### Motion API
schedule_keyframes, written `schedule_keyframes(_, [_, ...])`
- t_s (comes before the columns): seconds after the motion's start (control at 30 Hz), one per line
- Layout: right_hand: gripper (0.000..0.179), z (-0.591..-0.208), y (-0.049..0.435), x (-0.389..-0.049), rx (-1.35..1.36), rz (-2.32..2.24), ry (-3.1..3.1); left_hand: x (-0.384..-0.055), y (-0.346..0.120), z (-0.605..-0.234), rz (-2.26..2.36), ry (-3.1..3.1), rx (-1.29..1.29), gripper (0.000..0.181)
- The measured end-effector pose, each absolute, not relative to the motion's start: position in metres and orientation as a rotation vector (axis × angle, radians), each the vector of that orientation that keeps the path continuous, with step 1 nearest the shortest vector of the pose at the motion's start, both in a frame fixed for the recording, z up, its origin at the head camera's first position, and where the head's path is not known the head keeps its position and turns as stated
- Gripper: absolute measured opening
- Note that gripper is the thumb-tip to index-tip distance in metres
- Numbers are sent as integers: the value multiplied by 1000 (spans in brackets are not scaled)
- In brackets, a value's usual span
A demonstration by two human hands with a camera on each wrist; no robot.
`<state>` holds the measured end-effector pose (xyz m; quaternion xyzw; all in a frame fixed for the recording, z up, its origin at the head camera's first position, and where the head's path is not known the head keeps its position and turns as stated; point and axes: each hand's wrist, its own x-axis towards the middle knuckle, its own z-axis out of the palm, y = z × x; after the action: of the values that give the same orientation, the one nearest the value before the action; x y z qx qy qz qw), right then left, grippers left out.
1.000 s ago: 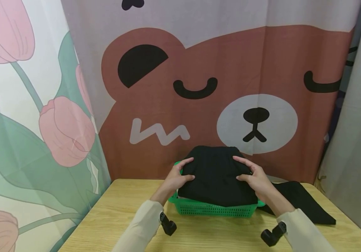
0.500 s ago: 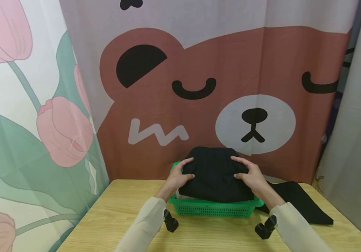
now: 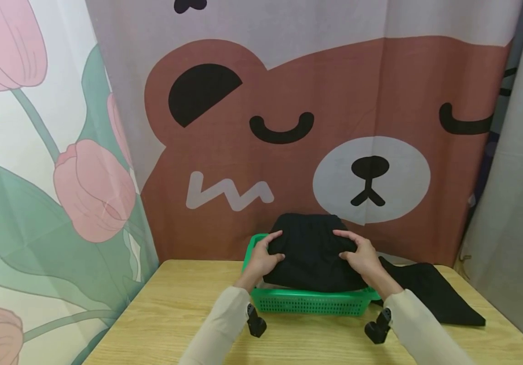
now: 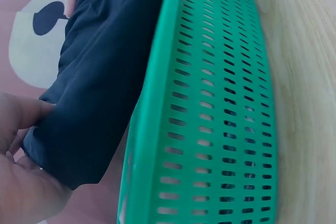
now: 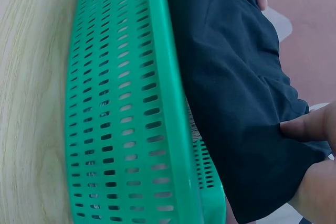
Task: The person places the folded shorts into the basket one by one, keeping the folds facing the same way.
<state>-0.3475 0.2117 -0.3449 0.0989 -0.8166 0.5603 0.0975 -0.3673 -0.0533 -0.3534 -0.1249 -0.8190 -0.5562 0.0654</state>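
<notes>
A folded black garment (image 3: 313, 256) lies over the green plastic basket (image 3: 311, 303) in the head view. My left hand (image 3: 263, 261) grips its left side, and my right hand (image 3: 365, 258) grips the right side. Both thumbs lie on the upper face of the cloth, while most of the other fingers are hidden behind or under it. In the left wrist view the garment (image 4: 100, 72) bends between the hands beside the basket's rim (image 4: 160, 77). The right wrist view shows the thumb (image 5: 310, 127) pressing into the black fabric. Something light-coloured shows inside the basket, under the garment.
Another folded black cloth (image 3: 439, 296) lies flat to the right of the basket on the wooden table (image 3: 188, 304). Behind the table hangs a curtain (image 3: 225, 233) printed with a bear, and a tulip-print curtain (image 3: 95, 192) hangs at the left.
The garment's front edge has risen slightly, showing more of the basket's front rim. Both hands have drawn a little closer together, still gripping the cloth.
</notes>
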Motion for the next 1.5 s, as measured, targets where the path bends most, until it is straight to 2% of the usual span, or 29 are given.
schedule_keyframes(0.93, [61,-366,210,-355,248,1461,-2608,-373,-51,-374,-1709,-2536,-284,62])
schedule_keyframes(1.5, [74,-377,221,-350,414,1532,-2684,-375,-55,-381,-1772,-2561,-312,63])
